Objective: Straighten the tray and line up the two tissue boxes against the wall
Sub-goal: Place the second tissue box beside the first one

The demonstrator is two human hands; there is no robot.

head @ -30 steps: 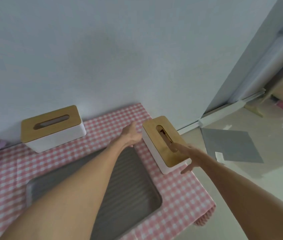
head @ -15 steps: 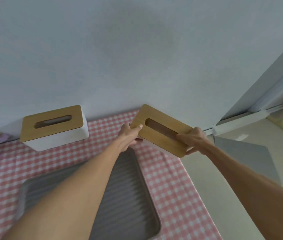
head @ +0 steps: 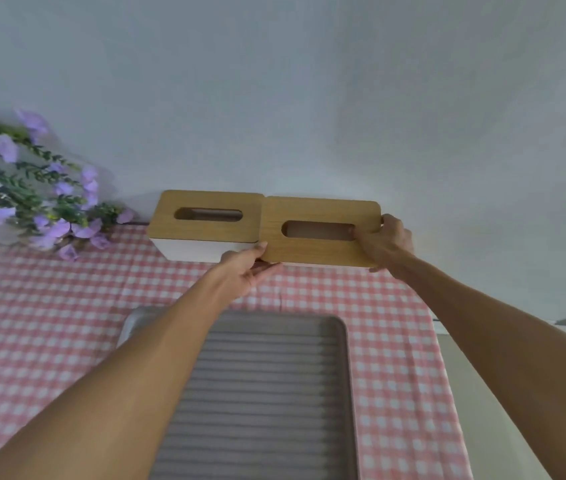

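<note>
Wall (head: 309, 98), pale grey-blue, fills the whole upper half of the frame. Pink-and-white checked tablecloth (head: 49, 323) covers the table across the lower half, running off the left edge and ending at lower right, where a strip of pale floor shows. Grey ribbed tray (head: 267, 393) lies at lower centre, its long sides roughly square to the wall; its left rim is partly hidden under the left forearm, and its near end runs out of the bottom of the frame. Purple flowers (head: 32, 188) with green leaves spread over the left of the frame, blurred, just beside the left box. Two tissue boxes with wooden lids and oval slots sit at centre, at the foot of the wall. Left tissue box (head: 205, 216) rests on the cloth, white side showing, back edge at the wall. Right tissue box (head: 319, 232) lies immediately beside it, lids meeting edge to edge; its lid looks a little nearer the camera and overlaps the neighbour's corner slightly, and whether its base is down on the cloth cannot be told. Left hand (head: 247, 268) grips the right box at its lower left corner, thumb on the lid edge, fingers beneath. Right hand (head: 385, 244) clasps the right end, thumb reaching to the slot, fingers wrapped round the side.
</note>
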